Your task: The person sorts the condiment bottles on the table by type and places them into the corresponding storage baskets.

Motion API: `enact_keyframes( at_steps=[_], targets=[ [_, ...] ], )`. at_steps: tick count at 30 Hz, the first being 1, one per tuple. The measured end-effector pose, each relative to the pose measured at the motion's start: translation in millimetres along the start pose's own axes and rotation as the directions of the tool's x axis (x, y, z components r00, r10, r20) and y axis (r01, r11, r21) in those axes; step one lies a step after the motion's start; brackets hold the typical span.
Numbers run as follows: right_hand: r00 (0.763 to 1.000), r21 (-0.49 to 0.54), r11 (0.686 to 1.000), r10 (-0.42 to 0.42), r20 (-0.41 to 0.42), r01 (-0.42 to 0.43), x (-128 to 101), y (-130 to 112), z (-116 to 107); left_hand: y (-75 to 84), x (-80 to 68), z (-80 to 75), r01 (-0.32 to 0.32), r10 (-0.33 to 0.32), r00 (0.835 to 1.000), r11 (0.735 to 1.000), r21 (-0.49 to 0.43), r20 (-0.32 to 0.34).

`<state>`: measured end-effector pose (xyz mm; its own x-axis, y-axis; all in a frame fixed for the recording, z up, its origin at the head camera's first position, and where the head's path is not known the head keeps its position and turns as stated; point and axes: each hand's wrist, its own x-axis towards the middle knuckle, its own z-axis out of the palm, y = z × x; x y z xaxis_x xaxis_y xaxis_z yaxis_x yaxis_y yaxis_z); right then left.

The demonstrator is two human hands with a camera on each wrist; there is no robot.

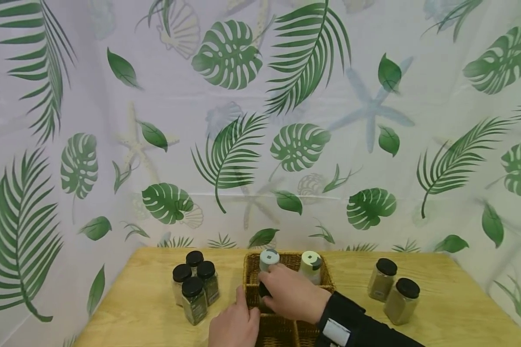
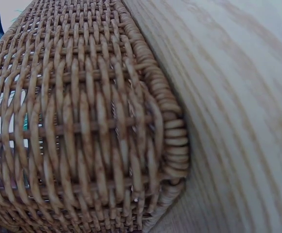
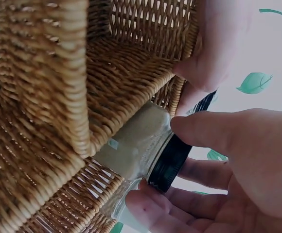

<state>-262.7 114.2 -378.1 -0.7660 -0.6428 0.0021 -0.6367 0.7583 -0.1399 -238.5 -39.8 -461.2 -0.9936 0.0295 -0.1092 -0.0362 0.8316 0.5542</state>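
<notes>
Right hand is gripping a jar, lowering it into the basket; left hand, fingers relaxed, is steadying the basket; six jars are waiting outside.

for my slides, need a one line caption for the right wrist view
Right hand grips a black-capped jar by its cap, lowering it into a wicker basket compartment.

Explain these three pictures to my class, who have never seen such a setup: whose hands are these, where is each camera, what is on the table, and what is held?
A person works with bare hands, wearing three cameras: one on the head, one on each wrist. On the wooden table stands a wicker basket with jars around it. The right hand grips a black-lidded jar in a basket compartment. The left hand rests against the basket's side; its wrist camera shows only weave and table.
</notes>
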Motion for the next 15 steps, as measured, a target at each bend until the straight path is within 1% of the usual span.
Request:
enact_keyframes(
  at_steps=[4,10,15],
  targets=[
    [1.000,-0.016,1.000,0.020,0.006,-0.020,0.4,-2.3,0.2,0.5,-1.1,-0.5,0.015,-0.015,1.000,1.000,0.014,0.007],
    [0.999,-0.025,0.999,0.033,0.006,-0.033,-0.7,-2.3,2.5,0.0,-1.0,-0.1,0.026,-0.026,0.999,1.000,0.010,0.024],
    [0.999,-0.022,0.999,0.040,-0.006,-0.040,-6.0,-0.1,0.5,2.9,-1.4,0.3,0.017,-0.018,0.999,1.000,0.015,0.029]
  ],
)
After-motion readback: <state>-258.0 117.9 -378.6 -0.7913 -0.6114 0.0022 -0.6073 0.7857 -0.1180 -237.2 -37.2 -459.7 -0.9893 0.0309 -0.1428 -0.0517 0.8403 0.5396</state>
